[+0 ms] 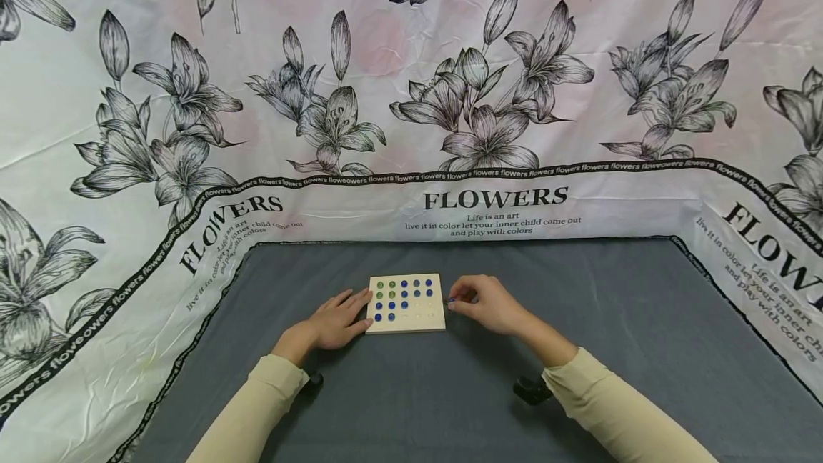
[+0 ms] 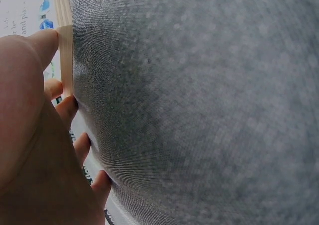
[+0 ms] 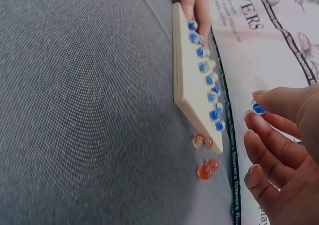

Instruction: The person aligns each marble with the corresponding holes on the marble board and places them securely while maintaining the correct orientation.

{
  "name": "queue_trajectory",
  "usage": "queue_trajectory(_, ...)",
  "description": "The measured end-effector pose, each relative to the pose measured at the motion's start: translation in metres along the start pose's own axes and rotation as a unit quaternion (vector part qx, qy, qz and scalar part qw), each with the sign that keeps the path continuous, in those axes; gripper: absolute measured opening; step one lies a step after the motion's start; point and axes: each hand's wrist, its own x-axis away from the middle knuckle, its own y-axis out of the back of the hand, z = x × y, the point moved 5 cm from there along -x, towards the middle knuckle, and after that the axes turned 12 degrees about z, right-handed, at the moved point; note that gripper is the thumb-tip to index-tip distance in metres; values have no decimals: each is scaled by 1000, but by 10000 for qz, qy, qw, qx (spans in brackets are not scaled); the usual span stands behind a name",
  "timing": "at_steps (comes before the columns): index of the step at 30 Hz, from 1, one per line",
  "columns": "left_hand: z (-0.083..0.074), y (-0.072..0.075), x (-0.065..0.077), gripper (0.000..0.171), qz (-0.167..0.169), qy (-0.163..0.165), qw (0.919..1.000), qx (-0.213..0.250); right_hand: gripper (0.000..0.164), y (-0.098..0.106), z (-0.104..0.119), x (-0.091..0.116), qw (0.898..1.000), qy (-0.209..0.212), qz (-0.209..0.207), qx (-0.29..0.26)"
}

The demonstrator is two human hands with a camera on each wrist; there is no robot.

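A pale wooden board [image 1: 439,321] lies flat on the grey cloth, its dimples partly filled with green glass marbles [image 1: 380,295] and blue marbles [image 1: 404,294]. Several dimples toward its near right corner hold no marble. My left hand [image 1: 333,321] rests with its fingers spread and fairly straight, thumb and fingertips at the board's left edge. Just past the right edge, my right hand [image 1: 490,304] pinches a blue marble [image 3: 258,107] between thumb and index finger. Its other fingers are loosely bent in the right wrist view.
In the right wrist view, orange marbles [image 3: 205,171] sit beyond the board's right end; the right hand hides them in the head view. Grey cloth [image 1: 411,399] surrounds the board. Behind it hangs a flower-printed curtain [image 1: 360,206]. A black object [image 1: 532,390] shows under the right wrist.
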Motion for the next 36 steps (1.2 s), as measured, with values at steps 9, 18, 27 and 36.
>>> queue_trajectory(9,-6,4,5,65,-33,-74,9999,82,9,-7,9,-9,9998,108,135,-57)
queue_trajectory(18,-7,5,6,65,-42,-24,9999,120,8,-16,13,-21,9992,287,262,-71)
queue_trajectory(27,-6,5,4,65,-36,-29,10000,79,6,-25,21,-31,9988,365,328,-21)
queue_trajectory(36,-5,5,4,65,-30,-29,10000,84,5,-36,21,-39,9986,396,337,25)
